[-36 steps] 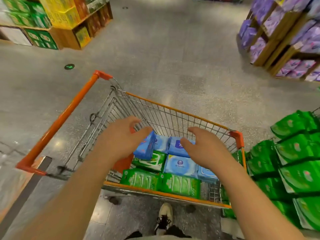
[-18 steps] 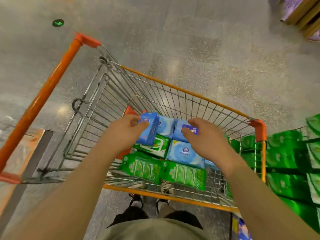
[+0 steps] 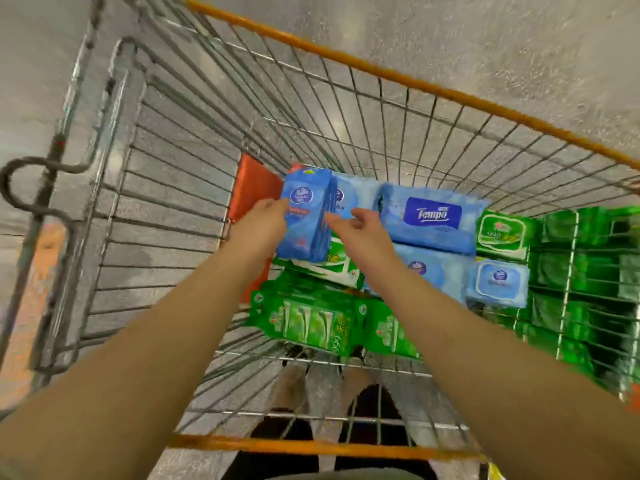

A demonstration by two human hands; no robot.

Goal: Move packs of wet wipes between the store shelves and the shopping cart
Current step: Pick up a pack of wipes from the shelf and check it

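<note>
A wire shopping cart with orange rims fills the view. Inside it lie several wet-wipe packs: a blue Tempo pack, a small light-blue pack, a green-and-white pack and long green packs at the near side. My left hand holds an upright blue multipack by its left side, down inside the cart. My right hand reaches to the multipack's right edge with fingers extended, touching or nearly touching it.
Green packs stacked on a shelf show through the cart's right wire wall. The cart's folded child-seat frame stands at the left. My feet are visible on the grey floor below the basket.
The camera has dipped down into the cart. Both hands went deeper; the left still holds the blue multipack, and the right moved off the Tempo pack toward the multipack's right edge.
</note>
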